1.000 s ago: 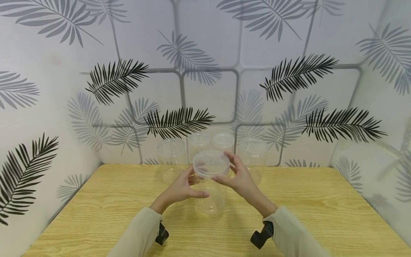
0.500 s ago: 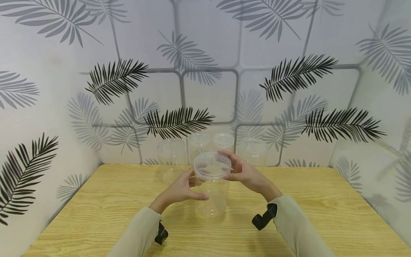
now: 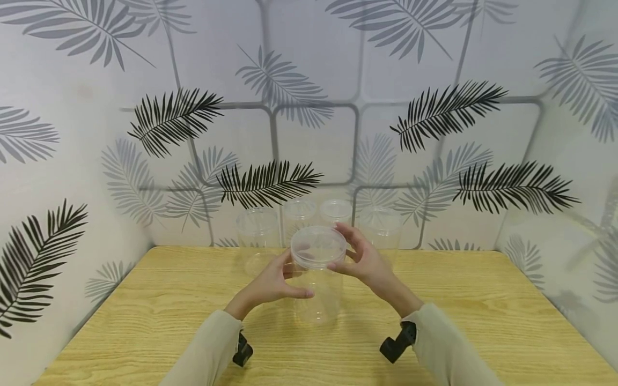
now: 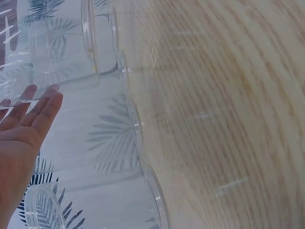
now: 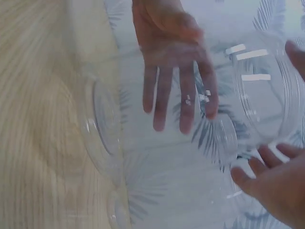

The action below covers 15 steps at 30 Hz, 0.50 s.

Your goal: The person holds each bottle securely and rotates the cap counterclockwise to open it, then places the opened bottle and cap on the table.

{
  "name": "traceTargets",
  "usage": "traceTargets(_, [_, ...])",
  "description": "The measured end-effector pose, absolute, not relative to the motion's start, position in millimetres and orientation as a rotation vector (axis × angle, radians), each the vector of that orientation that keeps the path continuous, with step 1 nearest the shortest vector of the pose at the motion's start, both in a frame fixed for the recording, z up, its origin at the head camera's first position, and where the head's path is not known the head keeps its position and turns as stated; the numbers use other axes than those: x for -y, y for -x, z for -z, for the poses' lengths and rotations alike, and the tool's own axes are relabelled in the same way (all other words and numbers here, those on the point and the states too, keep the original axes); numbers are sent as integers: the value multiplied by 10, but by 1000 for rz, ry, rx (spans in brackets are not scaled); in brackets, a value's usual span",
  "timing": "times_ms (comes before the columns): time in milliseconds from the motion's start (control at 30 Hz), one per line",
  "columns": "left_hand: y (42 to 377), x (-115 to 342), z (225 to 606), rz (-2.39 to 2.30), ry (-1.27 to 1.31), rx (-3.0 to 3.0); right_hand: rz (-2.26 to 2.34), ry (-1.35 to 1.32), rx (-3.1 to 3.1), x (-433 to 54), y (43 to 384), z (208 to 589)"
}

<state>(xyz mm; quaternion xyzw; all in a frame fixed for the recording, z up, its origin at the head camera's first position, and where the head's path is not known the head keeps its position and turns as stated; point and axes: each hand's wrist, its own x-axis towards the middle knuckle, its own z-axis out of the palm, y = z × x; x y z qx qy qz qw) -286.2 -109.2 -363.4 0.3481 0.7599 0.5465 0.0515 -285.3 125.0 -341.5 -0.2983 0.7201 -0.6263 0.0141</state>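
In the head view, a clear plastic jar (image 3: 316, 300) with a round clear screw lid (image 3: 318, 246) stands upright in the middle. My left hand (image 3: 270, 281) holds the jar's body from the left, thumb across the front and fingers behind. The right hand (image 3: 369, 265) grips the lid's rim, thumb in front and fingers at the far side. From the right wrist, the lid (image 5: 267, 90) sits between the right thumb and fingers (image 5: 248, 183). The left hand (image 5: 174, 57) shows through the jar wall there. In the left wrist view, the left fingers (image 4: 45, 112) lie along the jar's side.
Several more clear lidded jars stand in a row along the back of the wooden table (image 3: 193, 300): a wide jar (image 3: 258, 230) at left, a wide jar (image 3: 381, 228) at right, smaller ones between. Behind them rises a leaf-patterned wall (image 3: 314, 145).
My right hand swings round the lid's rim, its wrist outward and then partly back, while the lid shifts slightly. The left hand stays on the jar's body.
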Motion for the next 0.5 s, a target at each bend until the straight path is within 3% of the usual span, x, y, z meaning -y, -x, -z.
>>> traceTargets(300, [3022,1100,3814,-1684,-1062,-2305,1945,752,-2564,-1072,2700,3409])
traceTargets(500, [3029,1107,3817,-1683,-1069,-2297,1924,775,-2553,-1079,2708,3397])
